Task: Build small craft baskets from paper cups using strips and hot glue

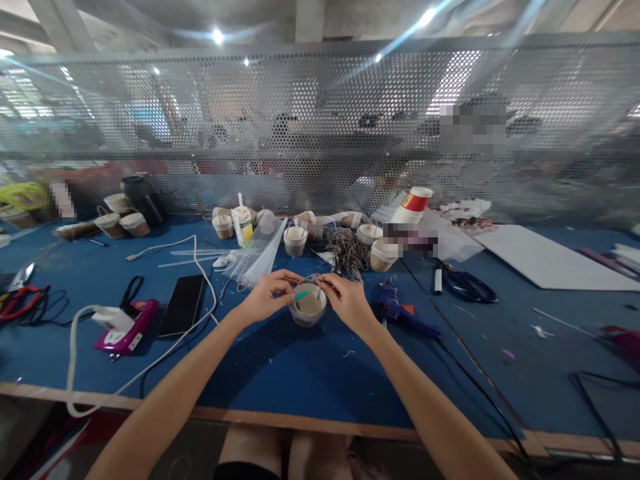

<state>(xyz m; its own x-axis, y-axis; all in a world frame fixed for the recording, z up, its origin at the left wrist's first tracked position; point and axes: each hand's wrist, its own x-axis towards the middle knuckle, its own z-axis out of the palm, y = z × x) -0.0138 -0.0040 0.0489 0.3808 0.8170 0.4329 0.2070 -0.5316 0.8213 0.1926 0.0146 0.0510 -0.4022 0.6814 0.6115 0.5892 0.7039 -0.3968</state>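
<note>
At the middle of the blue worktop [300,373], close to its near edge, a small cup [309,308] stands upright with pale filling inside. Both hands meet over it. Left hand [267,293]: thumb and forefinger pinch a small teal piece [301,295] held at the cup's left rim. Right hand [347,301]: fingertips pressed together at the right rim on a thin strand [320,280], too fine to make out well. Other fingers of both hands curl loosely and touch or nearly touch the cup's sides. Just right of the right hand, a blue glue gun [400,310] lies on its side. Behind the hands: a fan of clear sticks [260,257], a grey tangle of string [349,252], several more small cups [295,240], a drink carton [243,225] with a straw. Left of the hands: a dark phone [183,305] lying flat, a pink device [127,327], a white cable [75,360] looping to the worktop's edge. Right side: scissors [467,283], a white board [550,257]. Perforated metal screen [320,113] along the back.
</note>
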